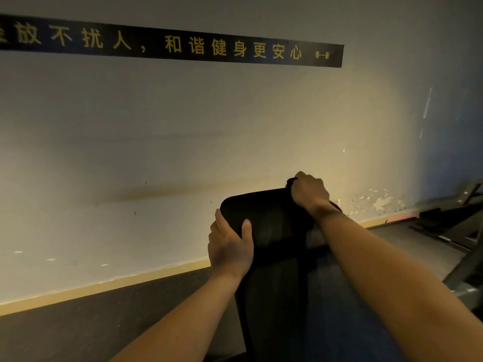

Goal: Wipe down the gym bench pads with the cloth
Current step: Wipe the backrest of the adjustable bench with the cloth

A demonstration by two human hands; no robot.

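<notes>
Two hands (230, 248) (310, 192), one cloth (291, 182), one pad (274, 220)

Both bare forearms reach forward from the bottom of the view. The left hand (230, 246) grips the left edge of the bench pad (271, 220), with the thumb laid on its front face and the fingers (218, 220) curled round behind. The right hand (309, 193) is farther out and higher, balled knuckles-up at the pad's upper right corner and clenched over a dark cloth (291, 181). The right arm is nearly straight.
</notes>
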